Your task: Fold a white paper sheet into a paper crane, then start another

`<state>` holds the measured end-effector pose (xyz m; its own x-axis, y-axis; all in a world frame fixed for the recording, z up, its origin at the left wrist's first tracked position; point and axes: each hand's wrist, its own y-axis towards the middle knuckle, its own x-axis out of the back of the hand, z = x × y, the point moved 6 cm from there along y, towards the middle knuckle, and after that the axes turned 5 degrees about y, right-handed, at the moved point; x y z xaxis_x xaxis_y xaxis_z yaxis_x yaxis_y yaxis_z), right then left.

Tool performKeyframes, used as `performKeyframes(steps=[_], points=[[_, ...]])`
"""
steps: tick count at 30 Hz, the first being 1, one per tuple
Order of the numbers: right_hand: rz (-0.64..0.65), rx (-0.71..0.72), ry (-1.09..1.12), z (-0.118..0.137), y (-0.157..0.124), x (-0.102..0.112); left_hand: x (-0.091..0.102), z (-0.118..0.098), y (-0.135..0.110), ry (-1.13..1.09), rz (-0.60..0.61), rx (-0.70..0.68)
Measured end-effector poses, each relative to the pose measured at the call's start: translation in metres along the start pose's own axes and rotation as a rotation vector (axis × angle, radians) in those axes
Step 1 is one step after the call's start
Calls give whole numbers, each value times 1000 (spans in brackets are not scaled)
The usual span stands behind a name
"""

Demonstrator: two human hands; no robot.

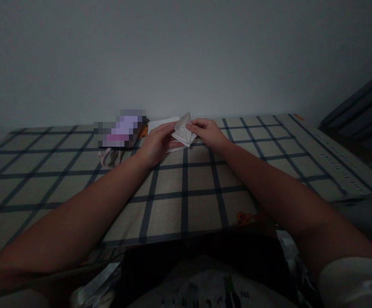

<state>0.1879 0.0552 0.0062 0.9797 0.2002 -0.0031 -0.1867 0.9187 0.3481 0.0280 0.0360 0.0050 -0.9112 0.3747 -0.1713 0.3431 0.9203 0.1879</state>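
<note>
A folded white paper shape (183, 130) is held up between both hands near the far edge of a checked cloth surface (186, 192). My left hand (157, 142) grips its left side with the fingers closed round it. My right hand (205, 131) pinches its right side, fingers curled. A flat white sheet (160, 124) lies under and behind the folded paper.
A blurred purple and dark object (121, 129) lies left of the hands, with a pale cord or strap (109, 157) in front of it. A plain wall rises behind. A dark piece of furniture (362, 111) stands at the right. The scene is dim.
</note>
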Motion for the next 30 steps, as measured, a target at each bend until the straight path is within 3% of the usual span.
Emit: performKeyframes(steps=[20,30], points=[[125,147,-173,14,-6,-8,4,3,-4,156,-103,30],[97,50,-82,12,-6,-9,6,8,-3,122,-140,101]])
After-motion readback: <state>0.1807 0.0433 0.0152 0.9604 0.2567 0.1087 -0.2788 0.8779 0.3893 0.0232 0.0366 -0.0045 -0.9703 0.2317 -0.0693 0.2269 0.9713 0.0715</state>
